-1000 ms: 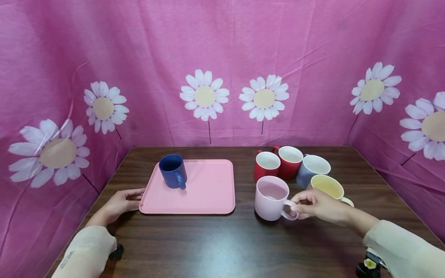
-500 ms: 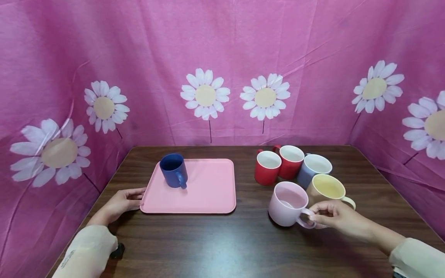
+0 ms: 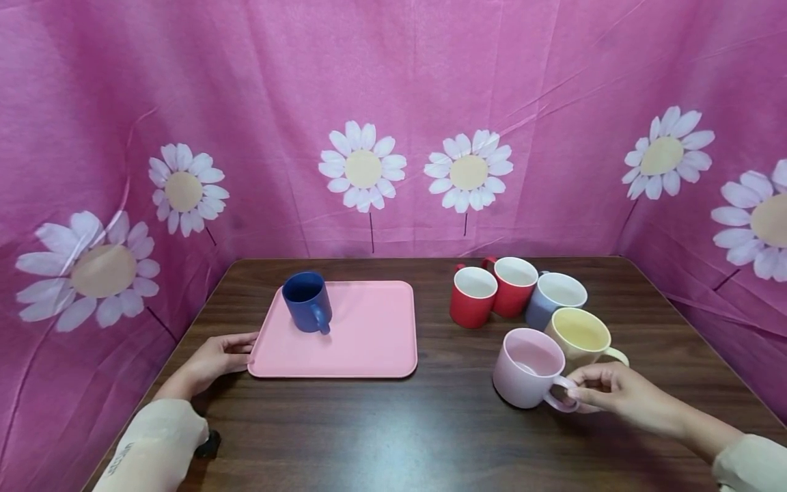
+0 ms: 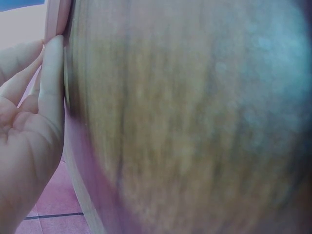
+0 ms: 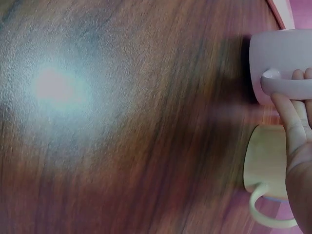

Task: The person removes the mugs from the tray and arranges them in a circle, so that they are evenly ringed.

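Observation:
In the head view my right hand [image 3: 621,396] pinches the handle of a pale pink mug [image 3: 522,372], which is upright. Whether its base touches the table cannot be told. Just behind it stands a yellow mug [image 3: 574,335]; the right wrist view shows this yellow mug [image 5: 268,161] beside the pink mug [image 5: 282,53]. My left hand [image 3: 212,362] touches the left edge of a pink tray [image 3: 369,342] with its fingers extended. A dark blue mug [image 3: 304,307] stands upright at the tray's left side. Close up, the left hand's [image 4: 29,131] fingertips meet the tray's edge [image 4: 56,19].
Behind the yellow mug are a grey-blue mug [image 3: 541,307] and two red mugs, one nearer [image 3: 470,304] and one farther back [image 3: 509,294]. All rest on a dark wooden table [image 3: 369,437]. A pink flowered cloth [image 3: 406,82] hangs around the back and sides.
My right hand has carried the pink mug to the right and toward me, from in front of the red mugs to in front of the yellow one. The left hand, tray and blue mug stay put.

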The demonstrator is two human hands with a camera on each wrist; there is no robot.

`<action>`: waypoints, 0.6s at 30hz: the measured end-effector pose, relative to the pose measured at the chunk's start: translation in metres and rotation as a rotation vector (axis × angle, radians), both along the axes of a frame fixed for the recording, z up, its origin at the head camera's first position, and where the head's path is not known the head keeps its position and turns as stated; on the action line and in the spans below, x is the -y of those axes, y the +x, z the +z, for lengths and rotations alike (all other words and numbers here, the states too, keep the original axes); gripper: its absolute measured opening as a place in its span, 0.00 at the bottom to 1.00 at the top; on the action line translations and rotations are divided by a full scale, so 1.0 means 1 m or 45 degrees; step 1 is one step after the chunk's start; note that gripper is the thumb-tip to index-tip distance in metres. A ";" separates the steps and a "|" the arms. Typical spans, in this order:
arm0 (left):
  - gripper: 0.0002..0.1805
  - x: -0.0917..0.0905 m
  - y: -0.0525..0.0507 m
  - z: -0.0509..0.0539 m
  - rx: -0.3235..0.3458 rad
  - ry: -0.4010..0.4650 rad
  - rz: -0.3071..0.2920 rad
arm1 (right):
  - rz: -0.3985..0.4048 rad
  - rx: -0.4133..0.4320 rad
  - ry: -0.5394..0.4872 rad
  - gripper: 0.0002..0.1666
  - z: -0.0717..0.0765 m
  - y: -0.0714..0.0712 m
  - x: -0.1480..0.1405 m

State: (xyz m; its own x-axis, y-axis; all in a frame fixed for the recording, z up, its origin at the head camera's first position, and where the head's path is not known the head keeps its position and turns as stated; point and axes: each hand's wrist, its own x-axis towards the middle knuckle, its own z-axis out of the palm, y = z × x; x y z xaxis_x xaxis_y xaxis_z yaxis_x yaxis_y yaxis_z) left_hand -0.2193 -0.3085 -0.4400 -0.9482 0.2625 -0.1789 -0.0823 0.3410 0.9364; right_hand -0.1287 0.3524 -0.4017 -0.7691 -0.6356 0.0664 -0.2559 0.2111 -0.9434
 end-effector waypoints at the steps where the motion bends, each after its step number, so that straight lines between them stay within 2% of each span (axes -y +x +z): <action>1: 0.34 0.000 0.000 0.000 -0.005 -0.010 0.000 | 0.001 0.007 -0.005 0.11 -0.001 0.000 -0.001; 5: 0.35 0.000 0.000 -0.001 -0.019 -0.029 -0.003 | 0.004 0.007 -0.012 0.12 -0.003 0.000 -0.006; 11: 0.34 0.002 -0.001 -0.003 -0.023 0.016 -0.006 | -0.004 -0.002 -0.034 0.12 -0.007 0.000 -0.011; 18: 0.35 0.002 -0.001 -0.003 -0.032 0.020 -0.013 | -0.039 0.004 -0.030 0.11 -0.009 -0.001 -0.013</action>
State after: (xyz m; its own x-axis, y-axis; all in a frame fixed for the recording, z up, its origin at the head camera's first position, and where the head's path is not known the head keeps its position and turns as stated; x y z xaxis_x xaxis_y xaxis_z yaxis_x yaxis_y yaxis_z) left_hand -0.2204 -0.3104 -0.4432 -0.9494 0.2751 -0.1512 -0.0554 0.3272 0.9433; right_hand -0.1293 0.3653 -0.4104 -0.7883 -0.6103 0.0785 -0.2468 0.1967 -0.9489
